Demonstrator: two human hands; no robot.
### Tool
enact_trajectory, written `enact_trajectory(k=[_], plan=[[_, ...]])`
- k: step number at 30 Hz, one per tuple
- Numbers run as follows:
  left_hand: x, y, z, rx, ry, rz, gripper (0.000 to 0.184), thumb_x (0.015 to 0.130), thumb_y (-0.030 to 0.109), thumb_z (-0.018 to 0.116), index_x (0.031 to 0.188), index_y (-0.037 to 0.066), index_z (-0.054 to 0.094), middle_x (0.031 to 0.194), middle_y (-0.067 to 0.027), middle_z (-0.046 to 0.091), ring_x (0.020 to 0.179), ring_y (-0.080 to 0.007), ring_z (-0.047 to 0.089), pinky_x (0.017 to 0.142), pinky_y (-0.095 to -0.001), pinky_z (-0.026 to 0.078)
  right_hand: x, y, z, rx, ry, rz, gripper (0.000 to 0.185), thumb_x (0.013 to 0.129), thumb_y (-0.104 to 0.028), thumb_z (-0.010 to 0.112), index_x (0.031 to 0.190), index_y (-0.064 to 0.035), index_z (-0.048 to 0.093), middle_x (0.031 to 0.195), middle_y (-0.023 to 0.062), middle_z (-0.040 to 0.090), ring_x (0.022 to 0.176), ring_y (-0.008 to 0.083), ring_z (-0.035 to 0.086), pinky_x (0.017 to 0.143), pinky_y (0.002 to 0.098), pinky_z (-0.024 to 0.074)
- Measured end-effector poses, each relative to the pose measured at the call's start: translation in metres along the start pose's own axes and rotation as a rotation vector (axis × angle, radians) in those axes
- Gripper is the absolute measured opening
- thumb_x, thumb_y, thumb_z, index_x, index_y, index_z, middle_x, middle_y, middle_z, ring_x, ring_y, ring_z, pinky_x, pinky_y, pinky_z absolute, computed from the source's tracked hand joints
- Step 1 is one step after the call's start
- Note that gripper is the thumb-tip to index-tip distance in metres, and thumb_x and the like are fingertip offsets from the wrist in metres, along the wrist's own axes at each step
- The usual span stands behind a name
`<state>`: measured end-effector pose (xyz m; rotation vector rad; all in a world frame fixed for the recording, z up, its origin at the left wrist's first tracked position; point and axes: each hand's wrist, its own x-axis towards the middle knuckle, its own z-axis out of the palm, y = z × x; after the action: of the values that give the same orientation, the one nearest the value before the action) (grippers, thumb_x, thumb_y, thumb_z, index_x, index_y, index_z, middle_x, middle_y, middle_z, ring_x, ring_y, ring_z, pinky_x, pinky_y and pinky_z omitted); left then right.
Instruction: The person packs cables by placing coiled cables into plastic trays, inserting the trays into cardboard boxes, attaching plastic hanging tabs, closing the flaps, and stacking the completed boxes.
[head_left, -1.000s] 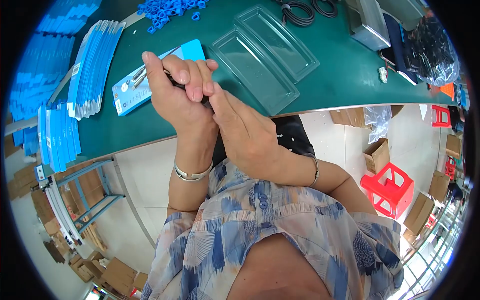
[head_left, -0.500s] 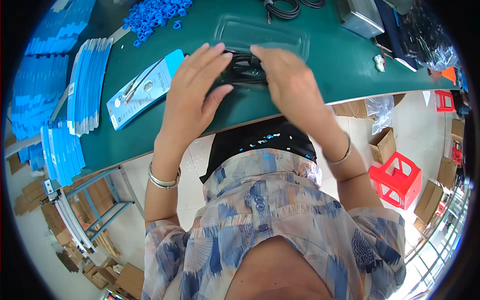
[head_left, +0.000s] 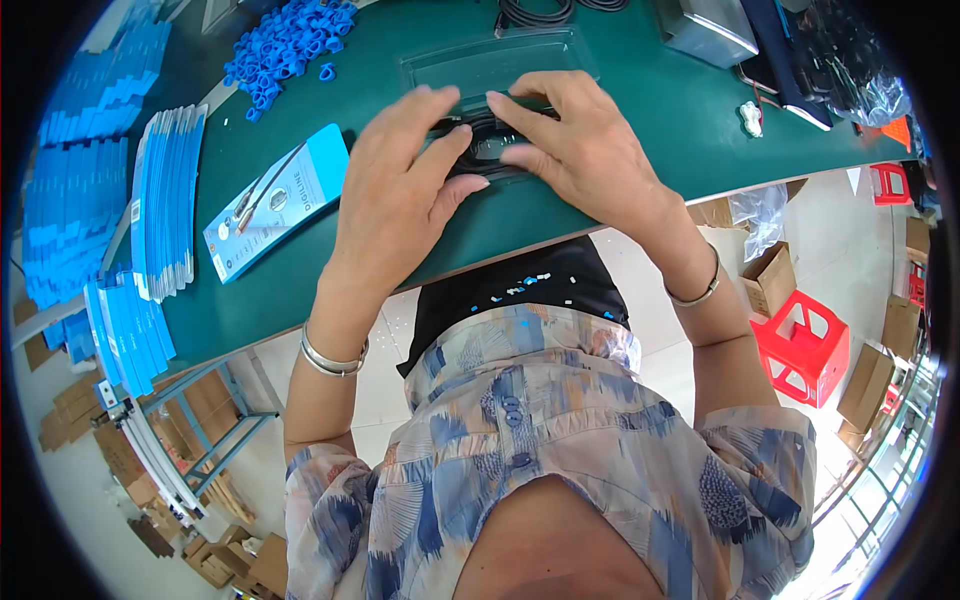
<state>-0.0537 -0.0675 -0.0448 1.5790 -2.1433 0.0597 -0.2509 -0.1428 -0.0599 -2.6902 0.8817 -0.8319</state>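
Note:
A coiled black cable (head_left: 490, 168) lies in the near half of a clear plastic blister tray, whose other half (head_left: 430, 72) is folded out flat behind it. My left hand (head_left: 400, 195) curls around the coil's left side, thumb at the near edge and fingers along the far edge. From the right, my right hand (head_left: 595, 150) grips the coil between thumb and bent fingers. Both hands cover parts of the cable and tray. Left of my left hand rests a blue and white cable box (head_left: 275, 205) with a printed cable picture.
Stacks of flat blue boxes (head_left: 168, 205) line the left side. Blue ring-shaped pieces (head_left: 285, 50) are heaped at the back left. More black cable (head_left: 535, 12) lies at the back, near a metal box (head_left: 705, 35). A red stool (head_left: 805, 350) stands on the floor at right.
My right hand has bent its fingers and brought its thumb onto the coil. My left fingers have shifted slightly around it. The whole view has tilted a little.

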Motion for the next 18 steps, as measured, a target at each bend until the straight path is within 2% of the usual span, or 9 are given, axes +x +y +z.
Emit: enact_trajectory(k=[3,4,8,9,13,18], plan=[[-0.006,0.000,0.012,-0.073,0.084,0.054,0.031,0.076,0.018,0.071,0.105,0.007,0.065,0.112,-0.0037,0.063,0.101,-0.0209,0.055,0.091,-0.0348,0.043,0.001,0.004,-0.002,-0.185,-0.047,-0.157,0.048,0.092,-0.038,0.051,0.130,-0.0086,0.052,0.130,0.0083,0.053,0.114,0.0238,0.052,0.093,0.0327,0.0390],[-0.007,0.001,0.012,-0.072,0.083,0.051,0.031,0.076,0.018,0.071,0.105,0.007,0.065,0.112,-0.0037,0.063,0.101,-0.0209,0.055,0.091,-0.0348,0.043,-0.001,0.004,-0.002,-0.182,-0.049,-0.158,0.048,0.092,-0.038,0.051,0.130,-0.0086,0.052,0.130,0.0083,0.053,0.114,0.0238,0.052,0.093,0.0327,0.0390],[-0.013,0.012,0.010,-0.001,0.080,-0.027,0.026,0.075,0.016,0.071,0.100,0.007,0.068,0.112,-0.0027,0.063,0.103,-0.0220,0.053,0.096,-0.0366,0.042,-0.017,-0.004,0.000,-0.138,-0.145,-0.135,0.066,0.091,-0.056,0.038,0.136,-0.0084,0.045,0.143,0.0071,0.043,0.133,0.0240,0.038,0.108,0.0415,0.0263],[-0.010,0.010,0.008,-0.001,0.081,-0.021,0.026,0.075,0.016,0.071,0.100,0.007,0.068,0.112,-0.0027,0.063,0.103,-0.0220,0.053,0.096,-0.0366,0.042,-0.016,-0.002,-0.003,-0.141,-0.142,-0.133,0.066,0.091,-0.056,0.038,0.136,-0.0084,0.045,0.143,0.0071,0.043,0.133,0.0240,0.038,0.108,0.0415,0.0263],[-0.004,-0.001,-0.011,-0.310,-0.144,-0.179,0.023,0.075,0.013,0.071,0.096,0.005,0.069,0.114,-0.0018,0.063,0.107,-0.0226,0.053,0.099,-0.0369,0.040,-0.017,0.007,-0.022,-0.149,-0.326,-0.285,0.069,0.092,-0.056,0.036,0.135,-0.0027,0.043,0.143,0.0090,0.042,0.140,0.0228,0.025,0.113,0.0445,0.0196],[-0.022,-0.005,-0.027,-0.343,-0.281,-0.150,0.021,0.075,0.011,0.071,0.094,0.003,0.069,0.116,-0.0022,0.062,0.104,-0.0220,0.054,0.098,-0.0349,0.041,-0.041,-0.018,-0.015,-0.057,-0.361,-0.302,0.075,0.089,-0.064,0.031,0.140,-0.0090,0.038,0.146,0.0064,0.038,0.139,0.0232,0.028,0.114,0.0505,0.0131]])
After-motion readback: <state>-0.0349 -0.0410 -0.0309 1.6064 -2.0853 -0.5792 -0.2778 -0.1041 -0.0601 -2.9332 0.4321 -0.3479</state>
